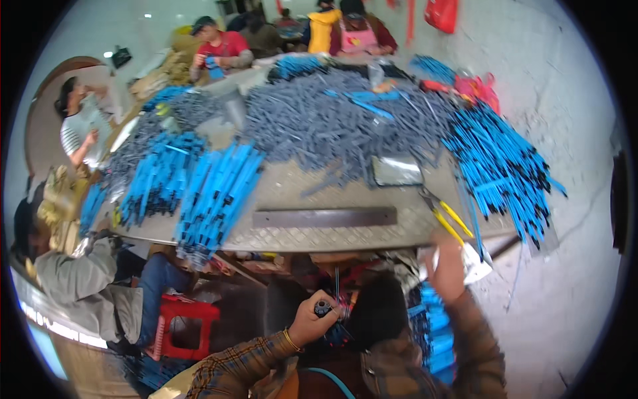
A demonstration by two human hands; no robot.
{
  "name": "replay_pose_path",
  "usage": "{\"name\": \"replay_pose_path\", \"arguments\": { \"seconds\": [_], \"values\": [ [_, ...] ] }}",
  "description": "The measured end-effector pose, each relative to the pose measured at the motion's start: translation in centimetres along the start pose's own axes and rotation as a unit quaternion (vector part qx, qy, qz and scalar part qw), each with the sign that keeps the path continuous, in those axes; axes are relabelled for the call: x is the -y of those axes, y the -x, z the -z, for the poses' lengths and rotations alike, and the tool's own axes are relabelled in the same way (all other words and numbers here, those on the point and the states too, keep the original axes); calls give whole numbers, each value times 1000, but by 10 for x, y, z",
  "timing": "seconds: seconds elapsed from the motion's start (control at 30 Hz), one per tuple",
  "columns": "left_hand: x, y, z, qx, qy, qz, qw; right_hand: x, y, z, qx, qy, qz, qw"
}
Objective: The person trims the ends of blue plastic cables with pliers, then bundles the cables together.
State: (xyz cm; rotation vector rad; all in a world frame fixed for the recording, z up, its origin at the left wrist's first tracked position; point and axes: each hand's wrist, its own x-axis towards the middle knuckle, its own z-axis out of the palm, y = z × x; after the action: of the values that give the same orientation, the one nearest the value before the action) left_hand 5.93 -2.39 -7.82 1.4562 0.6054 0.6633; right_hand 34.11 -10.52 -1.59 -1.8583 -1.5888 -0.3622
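My left hand is closed round a black, round-ended piece held low over my lap, in front of the table edge. Thin rods show just beyond it, but the rest of the piece is hidden. Raised to the right at the table's front edge, my right hand is smeared by motion, so its fingers cannot be made out. Pliers with yellow handles lie on the table just beyond it. A white sheet or bag is beside that hand.
Grey strips are heaped across the table. Blue, black-tipped bundles lie left and right. A dark metal bar and a shallow tray are near. A red stool and a seated co-worker are left; others sit beyond.
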Motion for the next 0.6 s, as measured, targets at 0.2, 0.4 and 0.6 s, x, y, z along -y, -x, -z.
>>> {"name": "replay_pose_path", "arguments": {
  "seconds": [0.2,0.4,0.6],
  "values": [
    [-23,-27,-24,192,-98,-43,976,-70,-16,15,128,221,-53,965],
    [-24,-22,-19,140,-72,-14,987,-85,-25,21,77,193,10,978],
    [-24,-15,-13,148,-66,16,987,-92,-40,8,115,180,17,977]
  ]
}}
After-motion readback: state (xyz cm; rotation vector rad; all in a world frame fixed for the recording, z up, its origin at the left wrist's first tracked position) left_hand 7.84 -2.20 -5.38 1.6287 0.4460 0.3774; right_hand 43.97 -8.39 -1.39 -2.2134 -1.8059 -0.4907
